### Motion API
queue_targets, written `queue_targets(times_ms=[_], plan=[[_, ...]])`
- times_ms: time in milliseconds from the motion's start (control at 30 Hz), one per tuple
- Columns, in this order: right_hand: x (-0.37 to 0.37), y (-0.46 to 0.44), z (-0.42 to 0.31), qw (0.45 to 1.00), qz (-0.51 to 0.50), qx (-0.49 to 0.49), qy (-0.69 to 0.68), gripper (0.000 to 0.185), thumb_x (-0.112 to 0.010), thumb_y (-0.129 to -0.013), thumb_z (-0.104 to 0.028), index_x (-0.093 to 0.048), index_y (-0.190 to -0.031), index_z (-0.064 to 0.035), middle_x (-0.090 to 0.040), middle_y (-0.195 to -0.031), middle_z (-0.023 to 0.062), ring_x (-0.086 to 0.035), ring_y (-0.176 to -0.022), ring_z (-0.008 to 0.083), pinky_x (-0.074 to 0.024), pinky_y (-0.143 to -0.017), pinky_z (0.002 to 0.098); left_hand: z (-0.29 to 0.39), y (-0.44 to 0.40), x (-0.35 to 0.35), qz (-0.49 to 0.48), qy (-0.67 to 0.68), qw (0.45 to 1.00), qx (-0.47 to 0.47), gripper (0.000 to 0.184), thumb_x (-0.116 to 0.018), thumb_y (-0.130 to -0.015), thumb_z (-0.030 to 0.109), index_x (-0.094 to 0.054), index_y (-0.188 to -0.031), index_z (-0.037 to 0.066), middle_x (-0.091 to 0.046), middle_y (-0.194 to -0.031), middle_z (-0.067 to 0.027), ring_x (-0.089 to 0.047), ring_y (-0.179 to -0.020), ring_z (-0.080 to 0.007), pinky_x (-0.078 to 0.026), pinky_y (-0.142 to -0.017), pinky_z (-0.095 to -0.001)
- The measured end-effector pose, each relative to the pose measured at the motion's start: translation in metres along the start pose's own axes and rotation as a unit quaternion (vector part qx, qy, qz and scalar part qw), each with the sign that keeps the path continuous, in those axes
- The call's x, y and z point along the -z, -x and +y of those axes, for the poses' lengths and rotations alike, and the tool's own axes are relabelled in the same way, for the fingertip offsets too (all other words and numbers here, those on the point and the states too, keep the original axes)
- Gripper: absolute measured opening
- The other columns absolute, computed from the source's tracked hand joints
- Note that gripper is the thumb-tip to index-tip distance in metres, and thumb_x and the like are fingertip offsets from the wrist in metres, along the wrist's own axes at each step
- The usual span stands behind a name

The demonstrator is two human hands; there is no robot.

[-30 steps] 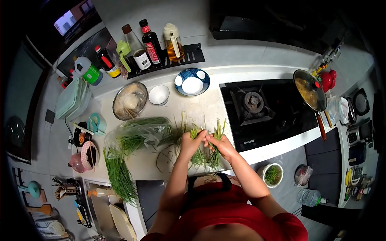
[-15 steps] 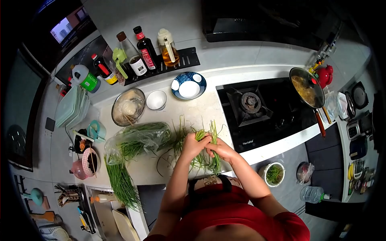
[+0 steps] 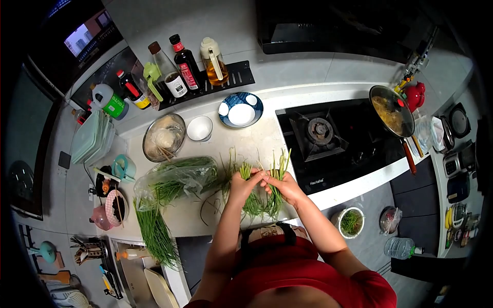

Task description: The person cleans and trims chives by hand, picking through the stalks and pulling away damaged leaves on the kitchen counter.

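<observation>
My left hand (image 3: pixel 242 187) is closed round a bunch of green chives (image 3: pixel 252 206) above the counter near its front edge. Beside it, my right hand (image 3: pixel 285 189) grips another bunch of chives (image 3: pixel 275 207), stems pointing up and leaves hanging down. Thumbs and fingertips of both hands meet between the two bunches; whatever is pinched there is too small to make out. Loose chives (image 3: pixel 226 177) lie just left of my left hand. Further left, a clear plastic bag (image 3: pixel 200 179) holds more chives, and a long bundle of chives (image 3: pixel 154 233) hangs over the counter edge.
Behind my hands stand a blue-patterned plate (image 3: pixel 241 114), a white bowl (image 3: pixel 200 128) and a metal bowl with dough (image 3: pixel 164 137). A gas stove (image 3: pixel 328 136) is at right, with a lidded pan (image 3: pixel 391 114). A white bin (image 3: pixel 351 223) with green scraps stands on the floor.
My hands have drawn slightly apart, with fingertips still meeting. The bunch in my right hand has shifted a little to the right.
</observation>
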State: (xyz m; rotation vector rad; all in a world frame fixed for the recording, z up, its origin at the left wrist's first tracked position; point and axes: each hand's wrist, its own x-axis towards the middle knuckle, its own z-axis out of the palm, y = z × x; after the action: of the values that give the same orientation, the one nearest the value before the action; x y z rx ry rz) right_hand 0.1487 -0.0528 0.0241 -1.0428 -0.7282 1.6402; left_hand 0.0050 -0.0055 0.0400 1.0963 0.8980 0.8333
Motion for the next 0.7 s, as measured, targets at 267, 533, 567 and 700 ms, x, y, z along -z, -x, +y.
queue_targets(times_ms=[267, 533, 567, 700], plan=[[-0.001, 0.003, -0.001, 1.0, 0.01, -0.028, 0.01, 0.019, -0.054, -0.086, -0.015, -0.059, -0.095, 0.0013, -0.061, -0.078, 0.0085, -0.056, -0.067, 0.0132, -0.0461, -0.059, 0.0253, -0.005, -0.002, 0.007, 0.123, -0.062, 0.99, 0.026, 0.028, -0.063, -0.079, 0.029, -0.065, -0.086, 0.003, -0.045, -0.054, 0.0041, -0.037, -0.046, -0.0049, -0.028, -0.043, -0.0225], [-0.006, 0.004, -0.006, 0.997, 0.017, -0.059, -0.042, 0.023, -0.052, -0.087, -0.014, -0.056, -0.1, 0.004, -0.061, -0.08, 0.0101, -0.057, -0.067, 0.0144, -0.0477, -0.061, 0.0269, -0.019, -0.008, 0.014, 0.192, -0.035, 0.974, -0.118, 0.03, -0.046, -0.089, 0.025, -0.054, -0.071, 0.003, -0.046, -0.058, 0.0, -0.041, -0.049, -0.0096, -0.034, -0.05, -0.0244], [-0.009, 0.005, -0.008, 0.996, 0.022, -0.07, -0.057, 0.023, -0.051, -0.087, -0.013, -0.056, -0.099, 0.0048, -0.061, -0.08, 0.0104, -0.057, -0.066, 0.0146, -0.0481, -0.061, 0.0274, -0.018, -0.009, 0.018, 0.183, -0.066, 0.972, -0.13, 0.03, -0.039, -0.092, 0.022, -0.05, -0.071, 0.003, -0.05, -0.064, -0.003, -0.042, -0.051, -0.0119, -0.038, -0.057, -0.0253], [-0.007, 0.002, -0.001, 0.998, 0.007, -0.044, -0.033, 0.025, -0.049, -0.088, -0.015, -0.056, -0.102, 0.0041, -0.062, -0.087, 0.0104, -0.058, -0.075, 0.0153, -0.0485, -0.065, 0.0277, -0.012, -0.004, 0.013, 0.174, -0.04, 0.981, -0.077, 0.027, -0.048, -0.089, 0.022, -0.053, -0.073, 0.0, -0.055, -0.065, -0.0046, -0.047, -0.055, -0.0098, -0.042, -0.053, -0.0251]])
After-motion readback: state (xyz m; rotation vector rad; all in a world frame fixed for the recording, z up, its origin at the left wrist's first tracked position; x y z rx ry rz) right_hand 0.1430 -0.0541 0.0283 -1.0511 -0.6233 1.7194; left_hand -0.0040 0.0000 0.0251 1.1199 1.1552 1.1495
